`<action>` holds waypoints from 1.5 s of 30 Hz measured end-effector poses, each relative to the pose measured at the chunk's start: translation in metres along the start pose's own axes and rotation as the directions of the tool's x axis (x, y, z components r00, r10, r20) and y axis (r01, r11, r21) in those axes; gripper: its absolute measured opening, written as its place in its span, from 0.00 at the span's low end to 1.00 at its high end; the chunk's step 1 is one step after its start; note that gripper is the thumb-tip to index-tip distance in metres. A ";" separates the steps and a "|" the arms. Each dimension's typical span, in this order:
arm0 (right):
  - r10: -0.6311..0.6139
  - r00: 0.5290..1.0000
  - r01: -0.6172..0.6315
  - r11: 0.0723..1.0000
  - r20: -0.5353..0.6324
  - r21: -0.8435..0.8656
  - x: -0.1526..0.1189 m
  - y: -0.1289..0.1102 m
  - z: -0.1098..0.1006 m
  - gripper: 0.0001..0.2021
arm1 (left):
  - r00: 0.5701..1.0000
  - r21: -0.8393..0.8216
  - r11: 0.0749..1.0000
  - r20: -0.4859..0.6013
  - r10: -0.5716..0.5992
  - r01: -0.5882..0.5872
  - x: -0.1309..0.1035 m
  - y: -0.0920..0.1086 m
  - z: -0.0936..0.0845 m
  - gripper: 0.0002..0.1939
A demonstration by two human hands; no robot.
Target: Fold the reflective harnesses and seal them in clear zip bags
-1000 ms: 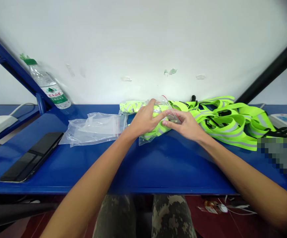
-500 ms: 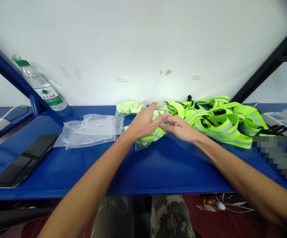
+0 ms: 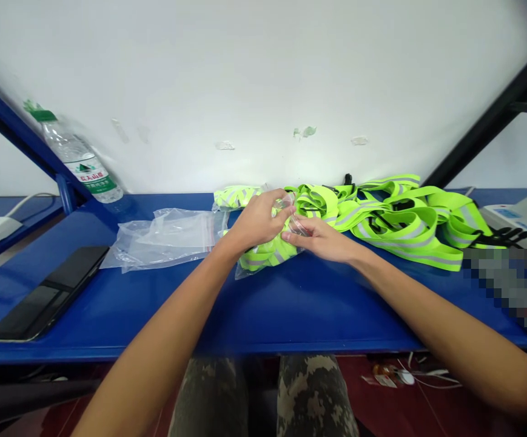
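Note:
In the head view a clear zip bag (image 3: 245, 271) with a yellow-green reflective strap (image 3: 265, 254) bunched inside lies over the table's middle. My left hand (image 3: 263, 217) is closed on the bag's upper left part, its fingers curled over the plastic. My right hand (image 3: 318, 237) pinches the bag's right end, by the red-lined zip edge, between thumb and fingers. The two hands are close together, and part of the bag is hidden under them. Just behind my left hand lies another bagged reflective strap (image 3: 234, 196).
A heap of loose reflective straps (image 3: 409, 227) with black buckles spreads to the right. Flat clear bags (image 3: 167, 238) lie left, beside a black phone (image 3: 49, 294). A water bottle (image 3: 85, 164) leans at the back left of the blue table (image 3: 318, 315). A white wall stands behind.
Both hands and the filled bag have shifted slightly left. My right hand's fingers look more stretched along the bag's zip end.

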State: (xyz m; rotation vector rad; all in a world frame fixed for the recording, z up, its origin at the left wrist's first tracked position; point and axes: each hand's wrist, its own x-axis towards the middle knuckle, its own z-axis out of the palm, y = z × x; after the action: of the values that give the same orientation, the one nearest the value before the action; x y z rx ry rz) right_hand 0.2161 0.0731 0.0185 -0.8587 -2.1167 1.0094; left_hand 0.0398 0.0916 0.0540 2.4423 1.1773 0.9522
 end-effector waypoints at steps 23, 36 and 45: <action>0.201 0.905 -0.064 0.935 -0.374 0.348 0.001 0.011 0.000 0.25 | 0.995 -0.261 0.960 0.039 -0.096 0.103 0.000 -0.010 -0.007 0.12; 0.063 0.960 -0.019 0.986 -0.273 0.164 -0.001 0.011 -0.002 0.21 | 0.993 -0.198 0.977 0.105 -0.053 0.073 0.002 0.000 -0.013 0.08; 0.061 0.990 -0.063 0.998 -0.123 -0.009 0.000 0.007 -0.005 0.19 | 0.948 0.284 0.921 0.096 -0.302 0.265 -0.006 0.007 0.000 0.11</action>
State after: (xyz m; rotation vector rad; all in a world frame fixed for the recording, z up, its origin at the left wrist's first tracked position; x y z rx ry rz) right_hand 0.2222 0.0789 0.0150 -0.9735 -2.0056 0.9505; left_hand 0.0410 0.0822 0.0548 2.3913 1.6457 0.5596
